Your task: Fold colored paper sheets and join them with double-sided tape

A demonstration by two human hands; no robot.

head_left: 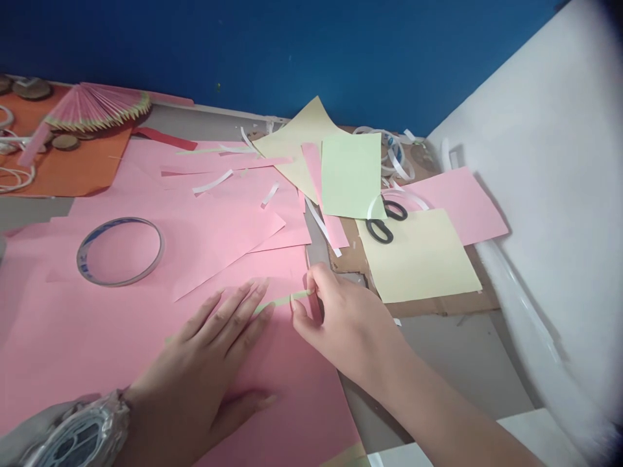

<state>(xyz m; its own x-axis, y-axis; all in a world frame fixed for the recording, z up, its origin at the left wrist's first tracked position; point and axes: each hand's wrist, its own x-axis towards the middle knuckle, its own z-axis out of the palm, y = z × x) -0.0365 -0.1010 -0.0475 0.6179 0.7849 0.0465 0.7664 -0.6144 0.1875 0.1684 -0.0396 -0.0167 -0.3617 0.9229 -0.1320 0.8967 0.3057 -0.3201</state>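
My left hand (214,363) lies flat, fingers stretched out, pressing down a large pink paper sheet (97,331). Its fingertips rest on a thin pale green strip (280,301) that lies across the pink sheet. My right hand (341,318) pinches the right end of that strip at the sheet's edge, thumb and forefinger closed on it. A watch sits on my left wrist at the bottom left.
A tape ring (119,251) lies on pink paper at left. Black-handled scissors (387,222) rest between a green sheet (350,174) and a yellow sheet (421,256) on cardboard. A pink folded fan (92,107) lies far left. White sheet (549,194) rises at right.
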